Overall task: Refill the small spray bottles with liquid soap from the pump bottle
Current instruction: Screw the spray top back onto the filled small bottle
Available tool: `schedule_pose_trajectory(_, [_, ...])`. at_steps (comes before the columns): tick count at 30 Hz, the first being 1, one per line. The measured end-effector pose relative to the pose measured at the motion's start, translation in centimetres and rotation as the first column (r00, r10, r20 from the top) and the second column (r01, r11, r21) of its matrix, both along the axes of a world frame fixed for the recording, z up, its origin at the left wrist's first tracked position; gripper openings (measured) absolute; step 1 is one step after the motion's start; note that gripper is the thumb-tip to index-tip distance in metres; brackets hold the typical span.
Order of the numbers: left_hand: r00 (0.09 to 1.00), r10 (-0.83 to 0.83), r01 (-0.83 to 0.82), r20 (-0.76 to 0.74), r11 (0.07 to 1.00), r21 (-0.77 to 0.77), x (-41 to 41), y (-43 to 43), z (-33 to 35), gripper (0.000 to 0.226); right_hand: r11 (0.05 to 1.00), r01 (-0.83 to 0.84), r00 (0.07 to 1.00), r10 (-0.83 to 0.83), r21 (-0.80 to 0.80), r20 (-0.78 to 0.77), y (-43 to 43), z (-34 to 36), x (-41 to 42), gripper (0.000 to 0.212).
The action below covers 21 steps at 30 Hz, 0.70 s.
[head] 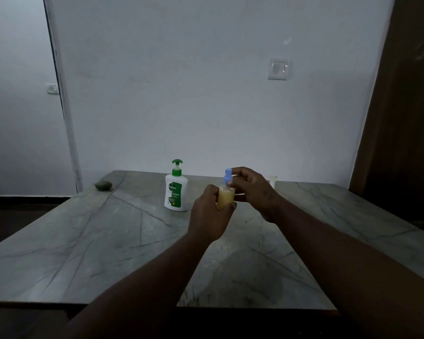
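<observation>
A small clear spray bottle [225,197] filled with yellowish liquid is held above the marble table [108,241]. My left hand [209,214] grips its body from the left and below. My right hand [251,189] pinches its blue spray cap [227,176] at the top. A white pump bottle with a green pump head and green label [175,189] stands upright on the table, just left of the hands and a little farther back.
A dark rounded stone-like object [103,185] lies near the table's far left corner. A small pale object [272,181] sits at the far edge behind my right hand. A wall with a switch plate [278,69] rises behind the table.
</observation>
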<state>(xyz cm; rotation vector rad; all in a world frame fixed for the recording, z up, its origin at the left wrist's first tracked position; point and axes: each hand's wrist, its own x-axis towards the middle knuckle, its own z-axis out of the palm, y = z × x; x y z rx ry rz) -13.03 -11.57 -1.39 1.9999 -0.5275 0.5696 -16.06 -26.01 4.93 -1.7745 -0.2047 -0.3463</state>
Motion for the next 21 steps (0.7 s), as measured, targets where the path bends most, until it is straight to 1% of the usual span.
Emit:
schedule_pose_trajectory(4, [1.000,0.005,-0.005,-0.007,1.000,-0.001,0.1,-0.3,-0.2,0.037,0.998,0.053,0.998,-0.052,-0.035,0.047,-0.2,-0.4,0.3,0.016])
schedule_pose_trajectory(9, [1.000,0.004,-0.004,-0.007,1.000,0.003,0.4,-0.7,-0.6,0.038,0.992,0.103,0.990,-0.095,-0.073,0.103,-0.3,-0.8,0.6,0.022])
schedule_pose_trajectory(13, [1.000,-0.009,0.009,-0.003,1.000,-0.005,0.8,-0.9,-0.9,0.035,0.999,0.016,1.000,-0.016,-0.040,0.005,-0.7,-0.9,0.9,0.020])
schedule_pose_trajectory(15, [1.000,-0.006,0.006,-0.012,1.000,0.005,1.0,-1.0,-1.0,0.036,1.000,0.009,1.000,-0.009,-0.024,-0.010,-1.0,-0.9,1.0,0.023])
schedule_pose_trajectory(17, [1.000,-0.004,0.004,-0.018,1.000,0.007,1.3,-1.1,-1.1,0.037,0.999,0.031,0.999,-0.030,-0.028,0.017,-1.2,-0.9,1.2,0.018])
schedule_pose_trajectory(20, [1.000,0.009,-0.009,-0.022,1.000,0.009,1.5,-1.3,-1.3,0.039,0.998,0.046,0.998,-0.044,-0.037,0.049,-1.3,-1.2,1.5,0.002])
schedule_pose_trajectory(21, [1.000,0.014,-0.014,-0.019,1.000,0.011,1.6,-1.4,-1.4,0.039,0.997,0.057,0.997,-0.054,-0.047,0.057,-1.3,-1.4,1.7,0.005])
